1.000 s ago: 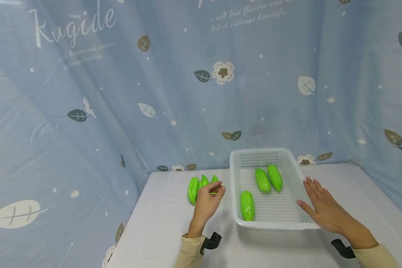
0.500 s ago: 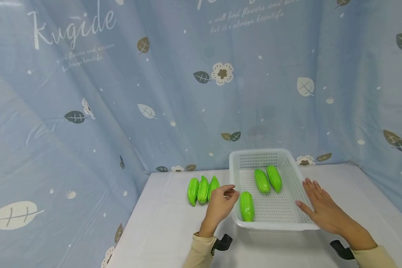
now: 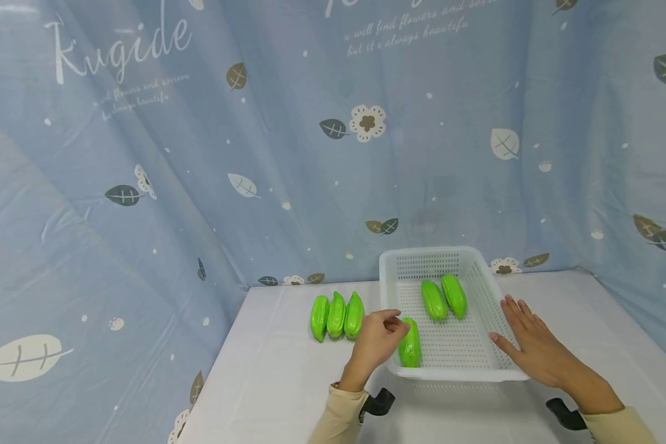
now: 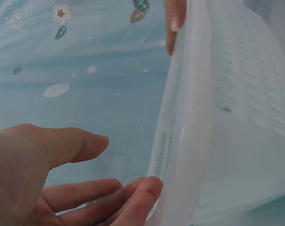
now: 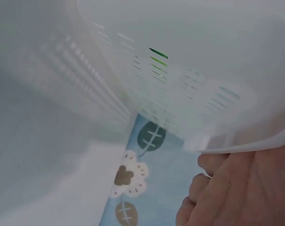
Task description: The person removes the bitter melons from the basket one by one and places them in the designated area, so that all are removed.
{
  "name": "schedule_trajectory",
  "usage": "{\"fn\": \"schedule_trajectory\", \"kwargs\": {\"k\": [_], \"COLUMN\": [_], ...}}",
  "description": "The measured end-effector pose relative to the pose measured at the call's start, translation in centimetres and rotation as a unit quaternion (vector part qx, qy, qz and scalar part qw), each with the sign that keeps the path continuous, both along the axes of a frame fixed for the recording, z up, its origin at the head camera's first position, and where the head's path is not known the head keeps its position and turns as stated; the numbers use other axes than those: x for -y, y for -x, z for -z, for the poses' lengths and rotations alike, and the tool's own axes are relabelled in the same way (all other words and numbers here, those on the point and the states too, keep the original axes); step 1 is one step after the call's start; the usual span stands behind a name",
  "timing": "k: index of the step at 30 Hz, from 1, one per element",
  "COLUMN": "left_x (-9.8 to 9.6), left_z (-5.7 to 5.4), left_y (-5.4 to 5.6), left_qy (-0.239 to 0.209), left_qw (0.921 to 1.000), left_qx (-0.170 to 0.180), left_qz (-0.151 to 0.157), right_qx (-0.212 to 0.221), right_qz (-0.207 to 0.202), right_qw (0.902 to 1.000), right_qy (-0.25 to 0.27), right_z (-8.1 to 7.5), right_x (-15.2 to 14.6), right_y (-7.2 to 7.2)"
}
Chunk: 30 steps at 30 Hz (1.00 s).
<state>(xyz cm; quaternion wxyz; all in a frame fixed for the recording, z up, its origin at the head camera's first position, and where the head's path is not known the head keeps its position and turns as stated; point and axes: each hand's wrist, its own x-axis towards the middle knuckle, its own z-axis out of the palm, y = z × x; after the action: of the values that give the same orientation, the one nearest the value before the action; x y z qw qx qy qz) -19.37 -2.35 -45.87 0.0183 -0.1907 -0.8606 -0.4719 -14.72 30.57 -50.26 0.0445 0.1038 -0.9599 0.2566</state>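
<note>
My left hand [image 3: 376, 342] hovers at the left rim of a white plastic basket [image 3: 460, 374]; it holds nothing. In the left wrist view, thumb and fingers [image 4: 138, 200] are spread apart, fingertips right at the basket rim [image 4: 196, 117]. My right hand [image 3: 538, 348] rests on the basket's right rim, fingers straight. The right wrist view has its knuckles [image 5: 246, 188] under the basket edge [image 5: 260, 146]. Inside the basket lie three bright green, ridged, bitter-melon-like vegetables, one at the near left [image 3: 411, 351], two farther back [image 3: 434, 300] [image 3: 455, 296].
Three more of the green vegetables [image 3: 336, 314] lie side by side on the white tabletop [image 3: 277, 370], left of the basket. A blue patterned curtain [image 3: 311, 154] hangs behind and along the left side of the table.
My left hand has moved right, from over the vegetables on the table to the basket's left rim, uncovering those three. The right hand has stayed on the basket.
</note>
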Motion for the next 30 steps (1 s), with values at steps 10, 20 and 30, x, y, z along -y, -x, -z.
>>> {"fn": "schedule_trajectory", "kwargs": {"k": [10, 20, 30], "left_x": [-1.3, -2.8, -4.4], "left_z": [0.0, -0.1, 0.4], "left_y": [0.2, 0.3, -0.1], "left_qy": [0.034, 0.105, 0.175], "left_qw": [0.9994, 0.9942, 0.9839], "left_qx": [0.008, 0.025, 0.030], "left_qz": [0.004, -0.005, -0.019], "right_qx": [0.004, 0.010, 0.008], "right_qz": [-0.003, 0.002, -0.001], "right_qw": [0.9999, 0.9998, 0.9997], "right_qy": [0.012, 0.018, 0.022], "right_z": [-0.1, 0.0, 0.2], "right_x": [-0.1, -0.1, -0.1], "right_y": [-0.2, 0.0, 0.1]}}
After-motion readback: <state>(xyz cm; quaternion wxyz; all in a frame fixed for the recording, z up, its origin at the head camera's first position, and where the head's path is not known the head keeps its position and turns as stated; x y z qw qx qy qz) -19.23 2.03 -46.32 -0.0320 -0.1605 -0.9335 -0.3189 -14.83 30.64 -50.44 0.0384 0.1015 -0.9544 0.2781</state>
